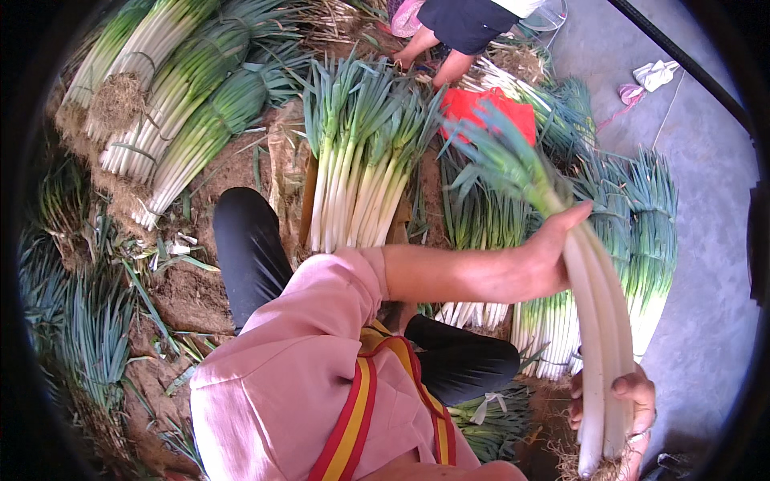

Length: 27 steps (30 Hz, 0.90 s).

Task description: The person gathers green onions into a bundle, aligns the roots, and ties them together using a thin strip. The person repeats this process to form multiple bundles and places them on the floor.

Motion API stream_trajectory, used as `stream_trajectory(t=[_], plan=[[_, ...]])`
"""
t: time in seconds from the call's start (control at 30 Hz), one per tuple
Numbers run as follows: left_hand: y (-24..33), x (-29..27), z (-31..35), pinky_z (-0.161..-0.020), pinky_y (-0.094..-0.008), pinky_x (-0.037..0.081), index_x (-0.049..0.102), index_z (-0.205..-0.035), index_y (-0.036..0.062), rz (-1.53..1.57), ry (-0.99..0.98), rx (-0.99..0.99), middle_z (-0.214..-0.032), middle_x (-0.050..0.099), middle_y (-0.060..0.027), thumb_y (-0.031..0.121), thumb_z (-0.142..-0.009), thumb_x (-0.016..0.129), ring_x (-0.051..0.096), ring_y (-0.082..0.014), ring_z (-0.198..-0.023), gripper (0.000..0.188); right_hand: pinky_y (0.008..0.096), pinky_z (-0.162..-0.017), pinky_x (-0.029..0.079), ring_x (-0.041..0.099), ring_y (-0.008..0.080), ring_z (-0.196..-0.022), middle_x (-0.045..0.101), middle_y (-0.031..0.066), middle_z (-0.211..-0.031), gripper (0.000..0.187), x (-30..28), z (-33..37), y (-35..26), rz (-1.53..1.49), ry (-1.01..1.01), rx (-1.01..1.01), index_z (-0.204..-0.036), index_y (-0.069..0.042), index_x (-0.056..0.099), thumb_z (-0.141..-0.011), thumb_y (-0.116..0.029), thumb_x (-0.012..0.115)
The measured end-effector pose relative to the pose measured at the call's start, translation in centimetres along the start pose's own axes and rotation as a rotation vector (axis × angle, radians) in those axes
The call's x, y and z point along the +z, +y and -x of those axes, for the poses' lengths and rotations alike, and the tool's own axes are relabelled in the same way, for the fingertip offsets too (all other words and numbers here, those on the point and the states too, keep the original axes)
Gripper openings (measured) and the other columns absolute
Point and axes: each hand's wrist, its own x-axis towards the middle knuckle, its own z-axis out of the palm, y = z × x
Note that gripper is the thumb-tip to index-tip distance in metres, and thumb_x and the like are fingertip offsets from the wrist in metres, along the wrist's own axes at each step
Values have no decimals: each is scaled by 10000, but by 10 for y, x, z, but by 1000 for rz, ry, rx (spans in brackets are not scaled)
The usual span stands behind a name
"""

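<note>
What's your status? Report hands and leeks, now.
Left hand closed round leeks, just below the leaves. Right hand at their root end. Tied leek bundles beyond; no obstruction visible.

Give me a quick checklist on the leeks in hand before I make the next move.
1. Left hand gripping the held leeks just below their leaves: ok.
2. Right hand around the white ends: ok.
3. Ends free of roots: not ok, a brown fringe shows.
4. Band around the held leeks: cannot tell; none shows, but hands cover parts.
5. Other person clear of them: ok, no contact.
</note>
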Motion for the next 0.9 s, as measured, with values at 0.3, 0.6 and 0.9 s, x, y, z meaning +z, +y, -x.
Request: stream_trajectory(t=[0.3,0.6,0.9], plan=[[98,38,-5,-927,-495,422,475,-1105,-4,-245,-102,234,-1060,556,-176,380,-812,624,546,-319,-988,506,369,-562,550,625,265,-609,605,192,-734,481,44,-42,-10,-43,-250,-193,-1009,95,523,-652,-210,628],[235,-241,49,-817,-440,479,565,-1094,72,-576,714,329,-1005,588,-117,435,-790,651,564,-252,-926,481,319,-737,482,607,184,-802,640,100,-911,409,165,-378,184,-13,-601,-67,-1062,41,576,-713,-138,690],[192,-422,97,-774,-346,487,494,-1069,-113,-930,1121,234,-969,593,-190,141,-720,695,586,-247,-895,476,318,-753,474,579,179,-865,606,122,-982,461,205,-511,361,228,-596,-132,-1127,52,490,-772,-168,686]])
